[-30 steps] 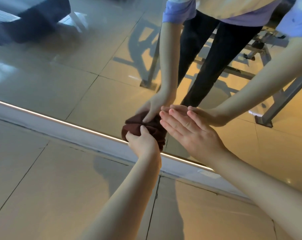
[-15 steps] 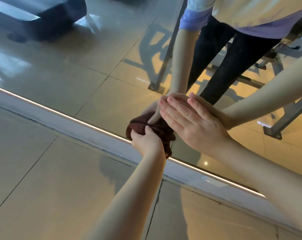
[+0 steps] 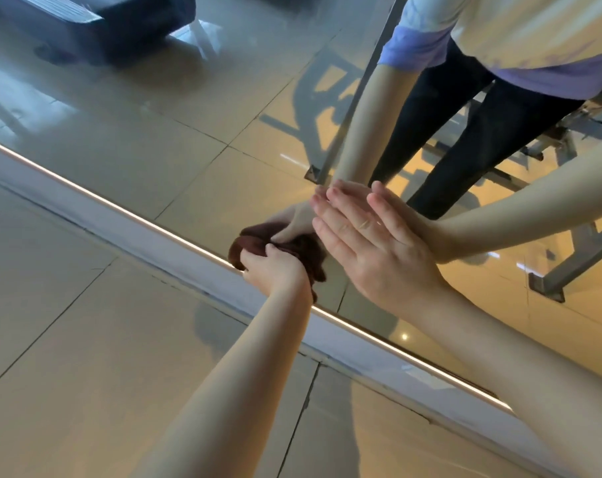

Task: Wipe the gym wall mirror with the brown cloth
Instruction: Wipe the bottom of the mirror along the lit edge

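Observation:
The wall mirror [image 3: 196,139] fills the upper part of the view, down to a bright strip along its bottom edge. My left hand [image 3: 275,272] grips a bunched brown cloth [image 3: 303,251] and holds it against the glass just above that edge. My right hand [image 3: 372,250] lies flat on the mirror with straight fingers, right beside the cloth and slightly higher. Both hands and arms show again as reflections in the glass.
A pale baseboard strip [image 3: 137,232] runs diagonally under the mirror, with beige floor tiles [image 3: 86,357] below it. The mirror reflects a dark padded bench [image 3: 96,25] at the top left, metal gym frames [image 3: 554,270] at the right, and the person's dark trousers [image 3: 465,139].
The view has shifted, so the mirror's bottom edge now runs steeper. My left hand with the cloth has slid down toward that edge. My right hand stays flat on the glass.

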Demonstrator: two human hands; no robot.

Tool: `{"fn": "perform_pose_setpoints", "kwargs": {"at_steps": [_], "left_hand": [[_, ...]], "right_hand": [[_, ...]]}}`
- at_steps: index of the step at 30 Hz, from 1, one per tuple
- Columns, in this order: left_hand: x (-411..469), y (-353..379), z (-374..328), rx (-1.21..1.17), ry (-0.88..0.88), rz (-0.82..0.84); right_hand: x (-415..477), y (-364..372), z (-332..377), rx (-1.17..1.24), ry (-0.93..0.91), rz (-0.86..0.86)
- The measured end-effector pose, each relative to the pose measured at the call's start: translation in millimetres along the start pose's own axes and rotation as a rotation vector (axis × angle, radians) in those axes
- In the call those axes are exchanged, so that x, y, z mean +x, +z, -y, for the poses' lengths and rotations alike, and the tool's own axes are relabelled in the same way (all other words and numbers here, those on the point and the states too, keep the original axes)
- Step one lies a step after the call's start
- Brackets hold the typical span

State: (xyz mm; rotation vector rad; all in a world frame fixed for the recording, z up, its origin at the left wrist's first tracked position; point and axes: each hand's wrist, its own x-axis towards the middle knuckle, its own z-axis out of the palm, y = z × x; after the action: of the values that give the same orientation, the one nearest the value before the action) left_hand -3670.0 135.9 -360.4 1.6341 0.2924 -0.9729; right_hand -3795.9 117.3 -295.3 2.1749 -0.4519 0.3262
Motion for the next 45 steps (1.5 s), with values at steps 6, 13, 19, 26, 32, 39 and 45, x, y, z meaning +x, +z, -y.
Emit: {"fn": "perform_pose_setpoints", "kwargs": {"at_steps": [6, 13, 19, 26, 32, 39, 45], "left_hand": [[-15.7, -6.2, 5.1, 0.02, 0.109, 0.113], [28.2, -7.4, -19.3, 0.031, 0.034, -0.016], [10.1, -15.0, -26.8, 0.028, 0.214, 0.067], [58.9, -31.9, -49.6, 0.01, 0.144, 0.067], [54.7, -36.4, -63.5, 0.021, 0.168, 0.093], [69.2, -52.7, -84.3, -0.04, -0.057, 0.053], [79.1, -42.9, -86.1, -0.108, -0.054, -0.018]], "right_hand": [[-1.3, -0.5, 4.2, -0.006, -0.016, 0.051], [47.9, -1.0, 13.7, 0.061, 0.03, 0.0], [46.0, 5.9, 16.5, -0.059, 0.006, 0.008], [55.6, 4.9, 32.9, 0.005, -0.012, 0.137], [72.8, 15.2, 39.9, -0.055, -0.059, 0.126], [73.5, 15.6, 45.3, -0.029, -0.031, 0.123], [106.3, 17.2, 52.5, 0.078, 0.037, 0.024]]}}
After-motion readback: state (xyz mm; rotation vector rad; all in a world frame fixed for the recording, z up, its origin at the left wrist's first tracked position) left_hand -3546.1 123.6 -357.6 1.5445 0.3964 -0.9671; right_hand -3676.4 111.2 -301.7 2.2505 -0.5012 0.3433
